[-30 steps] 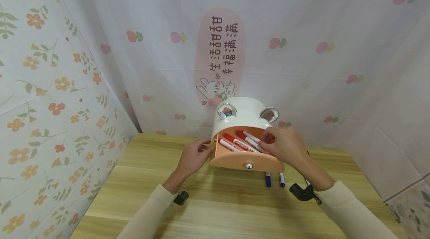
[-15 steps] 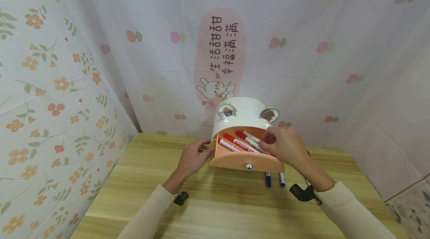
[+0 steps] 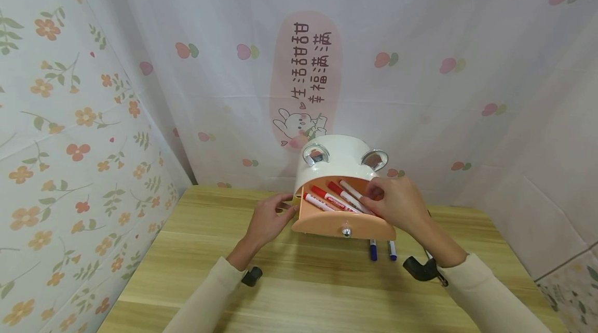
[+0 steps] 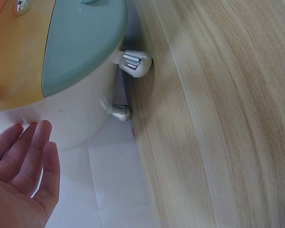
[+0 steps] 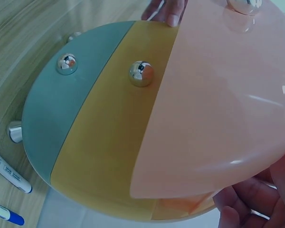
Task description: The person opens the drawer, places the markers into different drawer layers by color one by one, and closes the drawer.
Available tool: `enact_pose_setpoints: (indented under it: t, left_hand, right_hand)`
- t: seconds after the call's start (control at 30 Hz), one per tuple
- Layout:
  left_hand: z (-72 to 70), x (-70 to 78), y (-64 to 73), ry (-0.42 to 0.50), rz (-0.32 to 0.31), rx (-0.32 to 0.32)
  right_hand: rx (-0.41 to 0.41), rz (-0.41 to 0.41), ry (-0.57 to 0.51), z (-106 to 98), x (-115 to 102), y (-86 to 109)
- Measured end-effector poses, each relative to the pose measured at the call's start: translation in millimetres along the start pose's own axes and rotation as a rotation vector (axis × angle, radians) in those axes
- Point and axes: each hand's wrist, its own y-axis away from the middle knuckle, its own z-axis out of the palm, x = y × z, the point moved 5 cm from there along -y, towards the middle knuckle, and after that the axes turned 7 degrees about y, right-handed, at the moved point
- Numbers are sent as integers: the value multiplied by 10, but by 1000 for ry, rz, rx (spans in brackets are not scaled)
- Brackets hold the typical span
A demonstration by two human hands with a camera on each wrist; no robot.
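Observation:
A rounded white cabinet (image 3: 338,154) with chrome ears stands at the table's back. Its orange-pink top drawer (image 3: 320,224) is pulled out and holds several whiteboard markers (image 3: 329,198), some red-capped. My right hand (image 3: 397,200) reaches over the drawer's right side, fingers curled down at the end of a whiteboard marker (image 3: 350,188); its fingertips are partly hidden. In the right wrist view, the right fingers (image 5: 251,197) show beside the drawer. My left hand (image 3: 268,218) steadies the cabinet's left side, its extended fingers (image 4: 38,137) against the white wall and thumb by the yellow drawer (image 4: 19,71).
Two blue-ended markers (image 3: 372,250) (image 3: 392,250) lie on the wooden table (image 3: 289,291) below the drawer's front right. The yellow and green (image 5: 80,95) drawer fronts are closed, each with a chrome knob. A patterned curtain (image 3: 224,63) hangs behind.
The whiteboard marker by my right fingers has turned and shifted slightly to the right at its far end. Both hands and the cabinet stay in place.

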Motion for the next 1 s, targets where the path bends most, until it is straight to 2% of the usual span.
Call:
enact_pose_setpoints:
  t: [0.33, 0.47, 0.77, 1.0]
  left_hand:
    - [-5, 11, 2, 7, 7, -1]
    - [-2, 2, 3, -3, 3, 0]
    - [4, -1, 1, -18, 3, 2]
    - [6, 2, 2, -11, 11, 3]
  right_hand:
    - [5, 45, -48, -58, 52, 84]
    - [31, 56, -57, -95, 76, 161]
    - [174, 26, -77, -224, 40, 355]
    - [328, -25, -64, -333, -67, 506]
